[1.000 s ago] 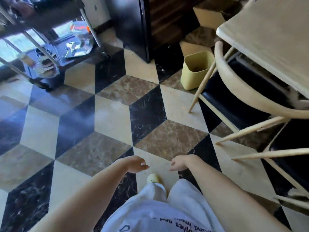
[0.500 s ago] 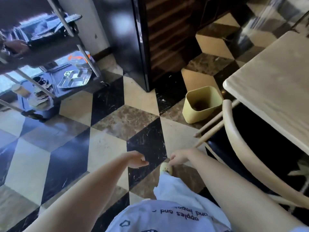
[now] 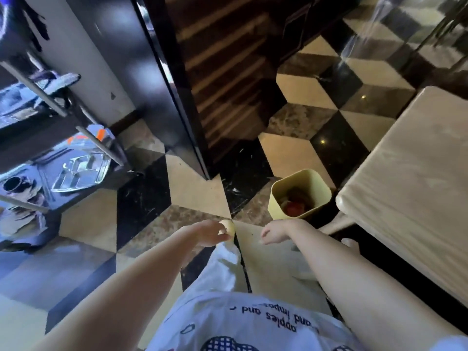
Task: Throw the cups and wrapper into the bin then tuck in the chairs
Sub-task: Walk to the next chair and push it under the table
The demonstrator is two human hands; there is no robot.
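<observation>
- Left hand point(image 3: 211, 233), centre of frame, low: fingers loosely curled, nothing in it. Hangs above floor point(image 3: 197, 196).
- Right hand point(image 3: 274, 231) just right of centre: fingers also loosely curled, palm down, empty.
- Hands are near each other but apart; a yellow shoe tip point(image 3: 229, 227) shows betw. them, right beside the left hand's fingers.
- Bin point(image 3: 298, 196), pale yellow w/ rounded square rim, stands on floor right of centre, just above the right hand in frame. Upright, open top.
- Inside the bin: smth red point(image 3: 295, 208) and darker stuff around it. Too blurred to tell cups from wrapper.
- Table point(image 3: 415, 193), light wood top, fills right side of frame; its near corner sits just beside the bin.
- Chair point(image 3: 336, 224): pale curved piece shows under the table edge, right of the right hand. Rest hidden by table and arm; can't tell how far in it is.
- Floor: cube-pattern tiles in black, cream, brown marble.
- Dark glossy cabinet point(image 3: 202, 79) at top centre, its corner coming down to the floor left of the bin.
- Metal shelf rack point(image 3: 76, 127) in upper left, w/ a clear glass tray point(image 3: 81, 176) on lower shelf.
- Bottom of frame: white shirt w/ printed text point(image 3: 266, 315) and white trousers.
</observation>
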